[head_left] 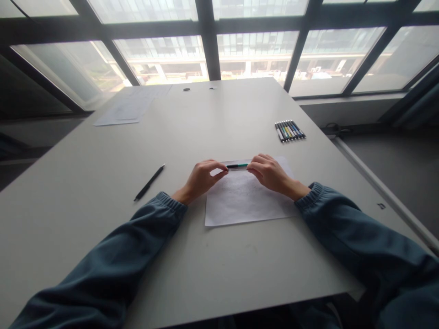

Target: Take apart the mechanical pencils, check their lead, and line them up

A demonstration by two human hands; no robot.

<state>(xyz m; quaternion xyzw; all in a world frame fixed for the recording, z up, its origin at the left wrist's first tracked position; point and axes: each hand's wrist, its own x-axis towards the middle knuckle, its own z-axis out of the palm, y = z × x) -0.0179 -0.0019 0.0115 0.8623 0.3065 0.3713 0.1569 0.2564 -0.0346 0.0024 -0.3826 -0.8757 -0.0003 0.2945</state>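
My left hand (203,177) pinches the left end of a black and teal pen (238,166), thumb and fingertips pressed together. At the pen's other end, my right hand (268,172) grips it with curled fingers. The pen is level, over the far part of a white sheet of paper (247,205) that carries faint marks. A thin pale strip shows along the pen between the hands; I cannot tell what it is. Left of my left hand, a black pen (149,183) lies slanted on the table.
The white table (219,260) reaches to the windows. Several pens (290,130) with coloured labels lie side by side at the right. Papers (125,107) lie at the far left. A round dark hole cover (186,89) is at the back, and a small dark mark (381,206) near the right edge.
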